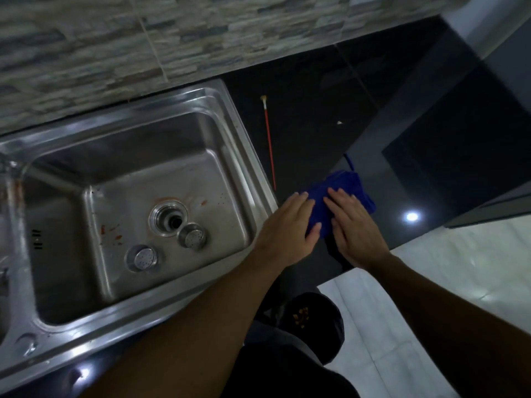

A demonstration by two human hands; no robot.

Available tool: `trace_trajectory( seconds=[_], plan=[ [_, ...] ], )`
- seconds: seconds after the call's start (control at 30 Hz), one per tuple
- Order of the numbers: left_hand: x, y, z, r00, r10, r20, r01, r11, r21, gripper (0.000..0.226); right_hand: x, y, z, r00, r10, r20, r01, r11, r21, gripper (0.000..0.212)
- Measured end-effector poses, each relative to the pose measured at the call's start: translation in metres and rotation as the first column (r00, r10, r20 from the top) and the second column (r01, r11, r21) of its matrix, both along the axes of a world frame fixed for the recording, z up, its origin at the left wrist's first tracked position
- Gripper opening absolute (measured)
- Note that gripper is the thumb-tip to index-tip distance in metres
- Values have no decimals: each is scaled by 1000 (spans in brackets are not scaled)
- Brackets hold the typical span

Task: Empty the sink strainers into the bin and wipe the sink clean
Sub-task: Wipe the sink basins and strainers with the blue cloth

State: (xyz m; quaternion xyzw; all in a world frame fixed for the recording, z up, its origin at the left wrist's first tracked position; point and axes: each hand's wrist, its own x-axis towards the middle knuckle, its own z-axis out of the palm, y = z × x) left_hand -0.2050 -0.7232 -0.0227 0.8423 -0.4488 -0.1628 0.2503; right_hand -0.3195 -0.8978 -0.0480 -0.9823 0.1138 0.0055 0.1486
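A steel sink [244,156] fills the left of the head view, with an open drain hole [169,219] and red-orange smears on its floor. Two metal strainers lie loose in the basin: one [192,235] beside the drain, one [142,258] nearer the front. A blue cloth [343,193] lies on the black counter to the right of the sink. My left hand [287,225] and my right hand [353,228] both rest on the cloth, fingers laid flat over it, the left thumb curled around its near edge.
A thin red-handled brush [269,142] lies on the black counter [373,116] beside the sink's right rim. A dark bin [316,320] with orange scraps inside stands on the white tiled floor below the counter edge. A stone-tiled wall runs behind.
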Motion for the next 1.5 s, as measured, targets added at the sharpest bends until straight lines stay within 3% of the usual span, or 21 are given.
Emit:
trace_trajectory(
  seconds=[0.13,0.3,0.43,0.53,0.63,0.7,0.8,0.93,1.0,1.1,1.23,1.33,1.5],
  plan=[
    [-2,-15,-13,993,-102,60,82,959,272,93,2,-3,0,998,15,-54,-15,1000,12,56],
    [6,-20,-13,973,-186,133,123,915,385,74,2,-14,9,991,79,-104,-84,996,-44,73],
    [23,-14,-4,982,-187,-33,188,933,307,60,21,-19,15,981,149,-124,-170,967,-187,94],
    [27,10,-4,973,-226,42,210,949,237,58,43,-9,15,971,223,-92,-236,955,-180,90],
    [20,46,2,999,-49,18,46,989,139,68,52,6,9,934,342,-103,-345,939,-14,78],
    [18,77,3,998,66,-7,-65,991,118,73,49,17,10,954,288,-79,-285,957,44,83],
    [22,132,0,983,182,-10,-180,975,128,59,47,43,21,981,189,50,-193,976,104,82],
    [28,213,-4,950,311,-6,-307,942,134,59,62,112,44,961,203,186,-231,962,142,68],
    [30,260,-9,924,383,-11,-377,914,149,66,76,157,52,964,187,191,-224,956,191,71],
    [32,335,-16,882,471,15,-468,870,158,57,99,230,54,966,196,169,-237,931,278,81],
    [40,429,-16,785,618,42,-616,773,150,59,143,332,53,946,204,251,-275,916,291,66],
    [48,489,-20,793,605,70,-606,771,198,63,177,407,48,934,138,329,-230,939,257,64],
    [64,545,-35,854,514,79,-514,809,284,67,230,510,32,957,20,289,-171,844,509,62]
  ],
)
